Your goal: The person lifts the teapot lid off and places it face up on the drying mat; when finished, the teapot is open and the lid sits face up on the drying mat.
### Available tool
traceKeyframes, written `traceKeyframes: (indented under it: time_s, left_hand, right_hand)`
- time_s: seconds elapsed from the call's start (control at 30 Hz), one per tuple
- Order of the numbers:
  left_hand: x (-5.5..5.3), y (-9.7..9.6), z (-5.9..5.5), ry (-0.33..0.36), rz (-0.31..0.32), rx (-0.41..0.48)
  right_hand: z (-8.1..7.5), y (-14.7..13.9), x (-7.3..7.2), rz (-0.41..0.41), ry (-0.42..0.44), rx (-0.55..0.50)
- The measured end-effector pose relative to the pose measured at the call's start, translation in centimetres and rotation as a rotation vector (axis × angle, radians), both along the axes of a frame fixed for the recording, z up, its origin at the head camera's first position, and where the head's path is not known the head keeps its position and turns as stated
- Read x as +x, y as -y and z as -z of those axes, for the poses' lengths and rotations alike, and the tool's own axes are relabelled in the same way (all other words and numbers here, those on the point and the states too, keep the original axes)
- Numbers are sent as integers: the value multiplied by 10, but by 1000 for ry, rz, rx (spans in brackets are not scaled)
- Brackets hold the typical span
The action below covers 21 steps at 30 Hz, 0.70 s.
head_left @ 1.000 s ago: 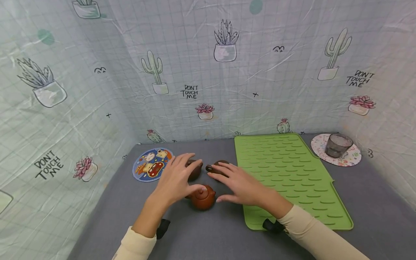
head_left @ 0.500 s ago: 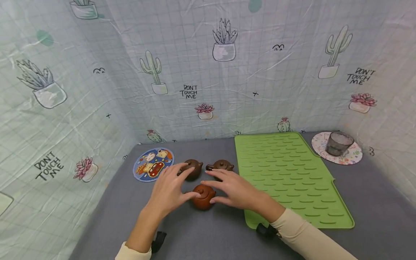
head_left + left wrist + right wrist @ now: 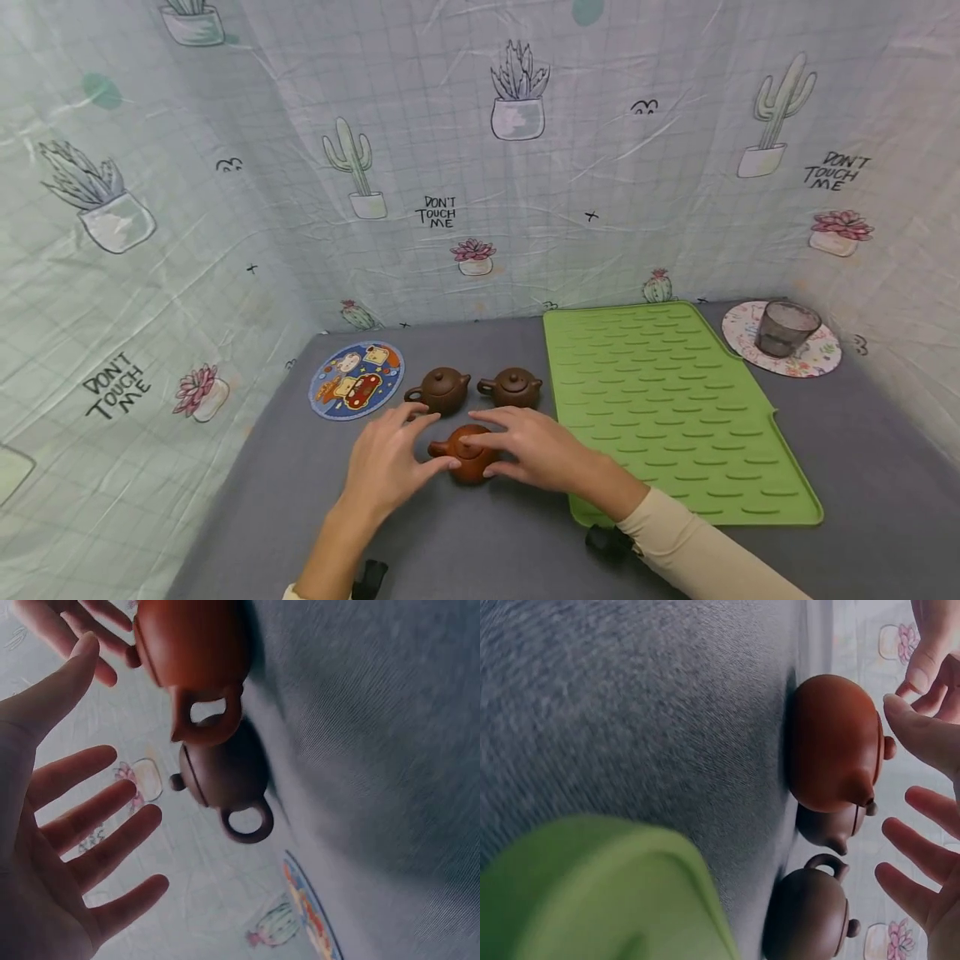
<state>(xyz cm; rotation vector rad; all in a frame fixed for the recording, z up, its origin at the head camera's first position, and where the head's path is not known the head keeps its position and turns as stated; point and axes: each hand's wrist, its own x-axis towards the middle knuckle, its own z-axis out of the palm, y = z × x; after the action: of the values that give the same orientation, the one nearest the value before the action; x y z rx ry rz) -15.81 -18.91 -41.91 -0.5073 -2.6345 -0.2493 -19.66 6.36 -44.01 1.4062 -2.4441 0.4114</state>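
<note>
A reddish-brown teapot [image 3: 471,473] stands upright on the grey cloth, its looped handle on the left and its spout on the right. Over its left side hovers my left hand [image 3: 384,462], fingers spread and slightly bent. My right hand [image 3: 542,450] is above its right side, its fingers partly hiding the lid in the head view. Both wrist views show a gap between the hands and the teapot [image 3: 829,742], so neither holds it. Just behind are two dark brown teapots, a left one [image 3: 444,392] and a right one [image 3: 513,388], both with lids on.
A blue round cartoon mat [image 3: 357,381] lies at the back left. To the right spreads a green ridged mat [image 3: 675,417]. Beyond it, a dark glass [image 3: 786,329] stands on a white patterned round mat [image 3: 738,329]. Printed cloth walls [image 3: 585,175] enclose the table.
Both hands have drawn nearer to the person, uncovering the two dark teapots and the reddish one's handle. The right hand has also shifted left over the reddish teapot. The teapots have stayed put.
</note>
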Motion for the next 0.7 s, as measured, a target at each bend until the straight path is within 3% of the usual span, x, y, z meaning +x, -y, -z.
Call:
traceKeyframes:
  time_s: [0.27,0.47,0.7]
  left_hand:
    - [3,-9,11,72,-34,20]
    - [4,-13,18,76,-41,22]
    - [6,-15,23,112,-63,29]
  right_hand:
    - [4,4,0,-6,-10,6]
    - [8,5,-2,-9,-36,-11]
    - [12,7,-1,-3,-3,1]
